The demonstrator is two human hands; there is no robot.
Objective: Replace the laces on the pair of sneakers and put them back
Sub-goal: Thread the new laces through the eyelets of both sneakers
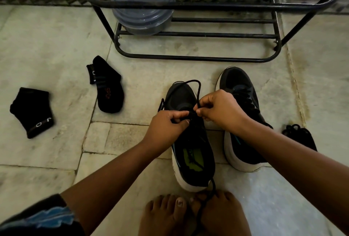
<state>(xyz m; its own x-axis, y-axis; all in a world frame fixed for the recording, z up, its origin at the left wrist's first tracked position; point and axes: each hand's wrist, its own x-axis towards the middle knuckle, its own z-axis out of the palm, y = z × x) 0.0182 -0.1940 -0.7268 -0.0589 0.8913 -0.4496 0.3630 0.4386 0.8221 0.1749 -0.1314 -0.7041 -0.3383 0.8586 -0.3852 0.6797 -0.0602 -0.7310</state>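
Observation:
Two black sneakers with white soles stand side by side on the stone floor. Over the tongue of the left sneaker (192, 150) my left hand (166, 128) and my right hand (221, 111) each pinch part of a black lace (196, 88), which loops up over the toe. A loose end of the lace trails from the heel across my bare toes. The right sneaker (239, 88) is laced and partly hidden by my right forearm. A bundle of black laces (298, 133) lies on the floor to its right.
A black metal shoe rack (198, 58) stands just beyond the sneakers, with stacked grey plastic containers (143, 9) on its lower shelf. Two black socks (107, 86) (32, 111) lie on the floor to the left. My bare feet (194, 215) are at the bottom.

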